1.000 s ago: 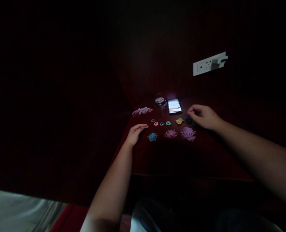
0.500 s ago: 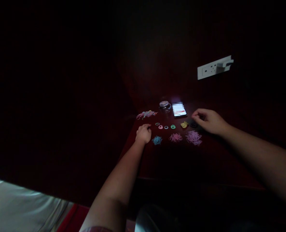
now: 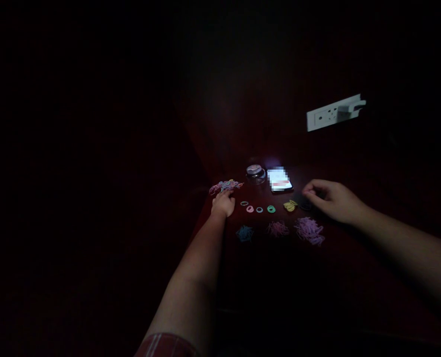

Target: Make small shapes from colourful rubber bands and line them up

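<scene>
Dark room, v. little light: reddish-brown wall behind, w/ a white socket plate [image 3: 324,118] and a plug [image 3: 349,107] in it, upper R. Below it, a dark red table [image 3: 272,260], near part lost in shadow.

Head view (only one): progress, judging by layout, looks part-done. Small bands sit apart by colour: blue pile [image 3: 244,233], pink pile [image 3: 278,228] and purple pile [image 3: 309,230] in the near row; behind, a few single rings incl. a pink ring [image 3: 250,209], then a green cluster [image 3: 271,209], a yellow cluster [image 3: 290,206] and a dark cluster [image 3: 306,204], hard to make out. Left over, prob.: the mixed heap [image 3: 226,186], multicoloured, far L.

L hand [image 3: 223,204], back up, is at the heap's near edge, fingertips at or just over it; can't tell if they pinch a band. R hand [image 3: 332,198] is well apart from the heap, by the dark cluster, fingers curled, thumb near index; can't tell if anything's between. Lidded jar [image 3: 256,174] & lit phone [image 3: 283,182] stand/lie behind the rings, btwn the hands.
</scene>
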